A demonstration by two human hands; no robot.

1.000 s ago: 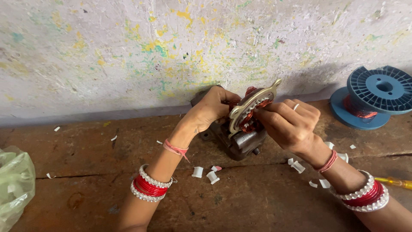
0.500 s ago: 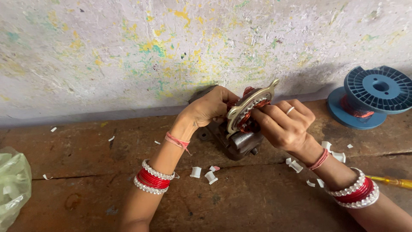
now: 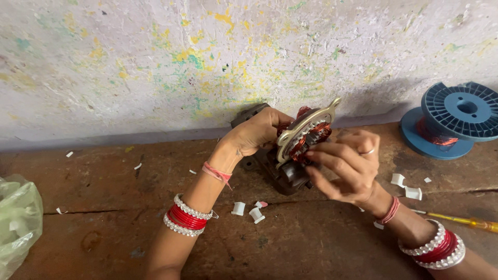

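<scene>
A small motor stator [image 3: 303, 137], a pale metal ring plate with copper-red wire coils, sits tilted on a dark metal stand [image 3: 280, 173] on the brown floor. My left hand [image 3: 257, 132] grips the stator from behind on its left side. My right hand [image 3: 345, 166] touches the coils at the front with its fingertips; a ring shows on one finger. Both wrists wear red and white bangles.
A blue spool [image 3: 448, 119] with copper wire lies at the right against the paint-flecked wall [image 3: 155, 62]. Small white paper sleeves [image 3: 248, 211] are scattered on the floor. A yellow-handled tool [image 3: 464, 220] lies at the right; a green plastic bag [image 3: 18, 220] is at the left edge.
Both hands stay on the stator. My right fingers have shifted slightly lower along the coils; the view has drifted a little.
</scene>
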